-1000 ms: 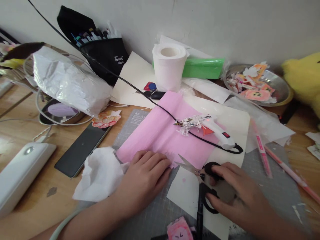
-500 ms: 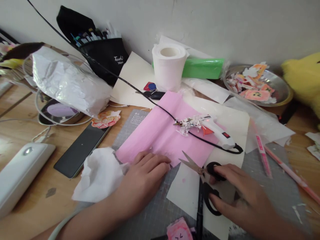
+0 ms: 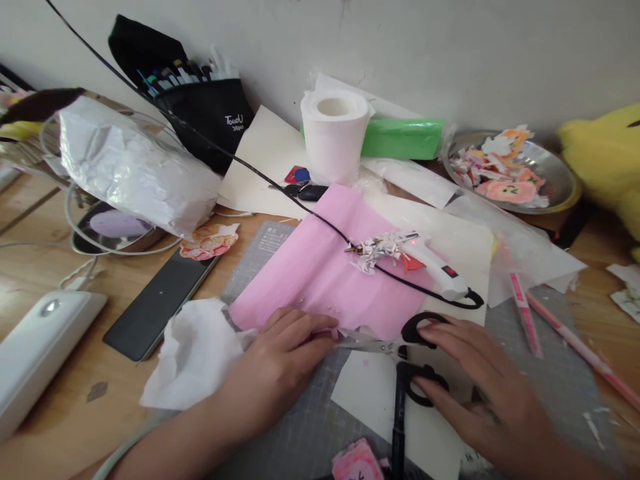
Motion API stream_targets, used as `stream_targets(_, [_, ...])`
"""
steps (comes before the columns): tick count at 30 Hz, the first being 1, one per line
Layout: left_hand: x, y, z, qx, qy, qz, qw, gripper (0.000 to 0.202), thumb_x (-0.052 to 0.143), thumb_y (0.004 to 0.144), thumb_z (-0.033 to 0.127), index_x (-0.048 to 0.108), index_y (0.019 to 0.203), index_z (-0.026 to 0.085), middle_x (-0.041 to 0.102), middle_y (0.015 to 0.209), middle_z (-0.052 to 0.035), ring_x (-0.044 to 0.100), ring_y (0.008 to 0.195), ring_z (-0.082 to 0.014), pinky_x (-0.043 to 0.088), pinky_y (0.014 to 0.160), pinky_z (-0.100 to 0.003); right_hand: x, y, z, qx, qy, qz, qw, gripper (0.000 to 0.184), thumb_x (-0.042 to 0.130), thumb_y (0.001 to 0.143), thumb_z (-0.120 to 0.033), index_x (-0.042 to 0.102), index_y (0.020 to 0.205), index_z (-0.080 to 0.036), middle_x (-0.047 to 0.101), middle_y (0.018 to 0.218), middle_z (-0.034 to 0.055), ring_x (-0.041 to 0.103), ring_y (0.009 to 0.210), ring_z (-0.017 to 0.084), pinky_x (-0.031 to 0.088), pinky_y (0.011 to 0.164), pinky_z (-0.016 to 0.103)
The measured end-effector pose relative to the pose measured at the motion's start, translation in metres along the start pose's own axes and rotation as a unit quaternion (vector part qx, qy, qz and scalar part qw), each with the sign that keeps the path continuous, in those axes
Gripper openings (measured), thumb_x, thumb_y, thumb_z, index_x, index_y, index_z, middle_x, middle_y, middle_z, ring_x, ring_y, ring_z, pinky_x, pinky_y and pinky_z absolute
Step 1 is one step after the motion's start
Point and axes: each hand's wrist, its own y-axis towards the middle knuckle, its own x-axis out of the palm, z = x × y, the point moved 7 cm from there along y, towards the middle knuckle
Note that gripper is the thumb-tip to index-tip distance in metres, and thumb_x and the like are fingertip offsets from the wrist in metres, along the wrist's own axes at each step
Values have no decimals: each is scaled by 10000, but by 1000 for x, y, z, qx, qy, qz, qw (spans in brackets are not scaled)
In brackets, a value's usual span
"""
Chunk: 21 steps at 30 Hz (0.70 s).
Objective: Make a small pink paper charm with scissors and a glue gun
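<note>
A sheet of pink paper (image 3: 295, 267) lies at the middle of the desk. My left hand (image 3: 285, 353) is closed on its near edge, thumb and fingers pinching the paper. In my right hand (image 3: 490, 393) are black-handled scissors (image 3: 373, 345), with thumb and fingers in the loops. Their blades reach left along the pink paper's near edge, the tips close to my left fingertips. On the pink paper rests a white glue gun (image 3: 425, 260), its nozzle wrapped in torn foil. Below the scissors, a black pen (image 3: 399, 420) lies across a white paper piece (image 3: 365, 387).
A crumpled tissue (image 3: 195, 353), a phone (image 3: 160, 300) and a white power bank (image 3: 45, 360) lie to the left. Behind stand a paper roll (image 3: 334, 143) and a black marker case (image 3: 210, 113). A metal bowl (image 3: 560, 180) holds paper scraps. The glue gun's cable (image 3: 240, 160) crosses the desk.
The scissors' blades have closed and moved left to the pink paper's edge beside my left fingers. My right thumb and fingers have drawn nearer together. The left hand stays at the paper.
</note>
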Motion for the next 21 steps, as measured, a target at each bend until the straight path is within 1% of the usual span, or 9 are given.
stream_targets(2, [0,1,0,-1,-3,-8,1000,201,471,862,26,612,891,165,621,1067,-55,539,910,-185,414,789,-318,-2,1,-1,-9,7,5,1000,376,592,795,-134,492,1156,-102,614,1030,128,512,1075,241,405,946,373])
stream_targets(4, [1,2,0,-2,-6,-12,1000,207,466,862,24,617,885,164,624,1073,-54,538,917,-188,418,789,-317,-4,1,-2,-12,15,10,1000,388,591,789,-116,490,1163,-96,608,1044,131,487,1104,251,381,964,386])
stream_targets(9, [1,0,0,-1,1,-13,1000,247,434,877,28,601,995,166,619,1085,-62,540,938,-186,434,814,-316,-4,2,-2,-20,15,10,1000,395,590,787,-93,492,1170,-87,600,1057,135,459,1137,269,356,974,404])
stream_targets(13, [2,-1,-3,-7,-9,-3,1000,291,440,883,32,569,1096,184,613,1097,-52,542,988,-166,433,871,-290,-3,1,0,-11,-2,13,1000,385,587,799,-104,492,1171,-77,602,1056,139,466,1116,268,350,968,405])
stream_targets(17, [0,0,-6,-26,-20,15,999,256,432,899,61,583,1066,181,630,1058,-40,565,981,-132,442,892,-247,-1,0,2,-1,-28,3,1000,376,591,812,-145,495,1170,-81,624,1034,131,484,1066,269,352,935,410])
stream_targets(21, [0,0,-8,-39,-22,12,999,249,429,902,76,585,1063,184,641,1047,-30,579,980,-115,452,899,-220,-1,0,2,-8,-40,1,999,345,608,802,-148,525,1130,-79,645,1007,131,497,1018,268,365,895,411])
